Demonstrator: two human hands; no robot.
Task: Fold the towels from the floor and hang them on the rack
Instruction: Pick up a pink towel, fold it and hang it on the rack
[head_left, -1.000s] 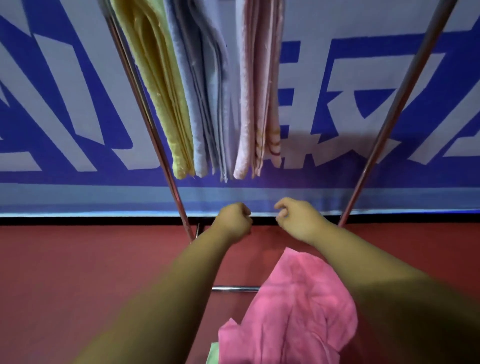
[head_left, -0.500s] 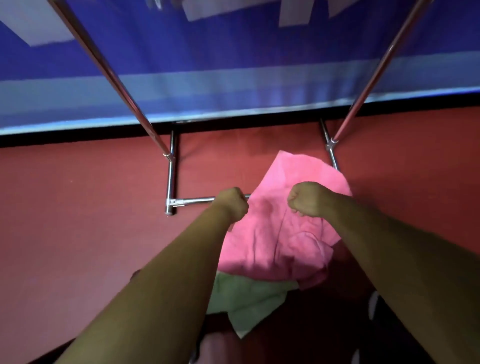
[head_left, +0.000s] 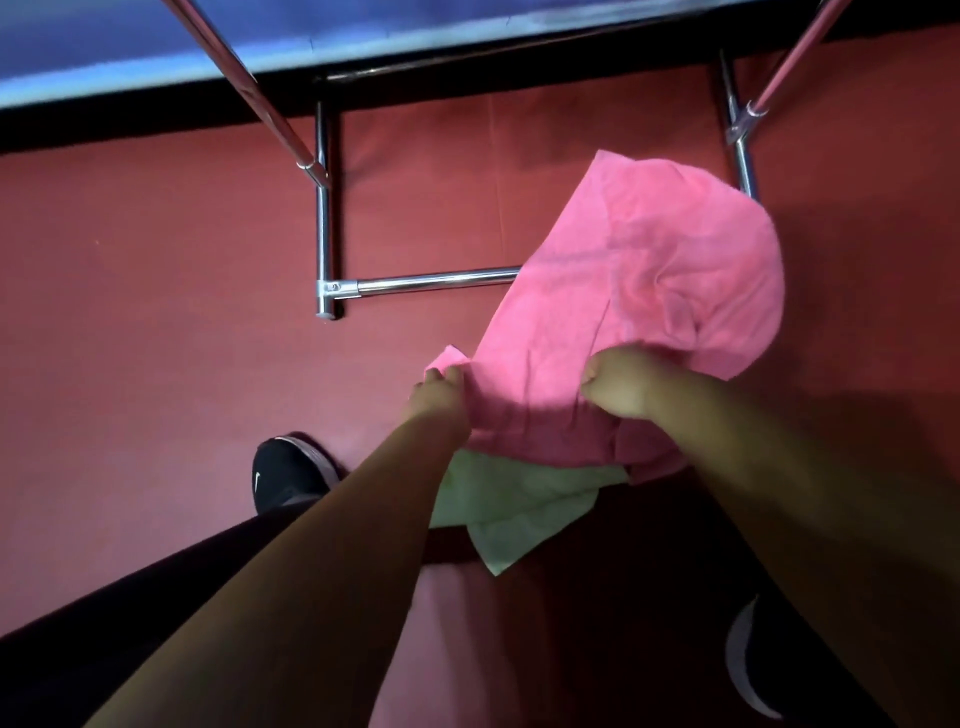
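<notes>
Left fingers (head_left: 448, 375): clenched on the near left corner of the pink towel (head_left: 649, 270), with a small tuft of cloth poking out past the knuckles.
Right fingers (head_left: 597, 371): curled into the same towel's near edge, gripping bunched cloth under the fist.
Hands: left hand (head_left: 439, 397) at the corner, right hand (head_left: 621, 387) further along the edge, well apart; neither nearer, both already on the cloth.
Pink towel: lay crumpled on the floor (head_left: 156, 322), spreading away from the fingers, ahead and to the right.
Long axis: judged to run from near left to far right, though too rumpled to be sure.
Far end: draped over the rack's base bar (head_left: 436, 283), hiding its right half, and reached the right foot tube (head_left: 743, 161).
Green towel (head_left: 519, 514): lay under the pink one's near edge, on the person's side, partly covered by the left forearm.
Rack uprights (head_left: 249, 88): slanted up out of view; hanging rail not visible.
Shoe (head_left: 285, 475): stood just left of the left forearm, clear of both towels.
In the way: probably the base bar under the cloth, and the green towel, which might be dragged along.
Coming move: judged to need a lift up and back toward the body.
</notes>
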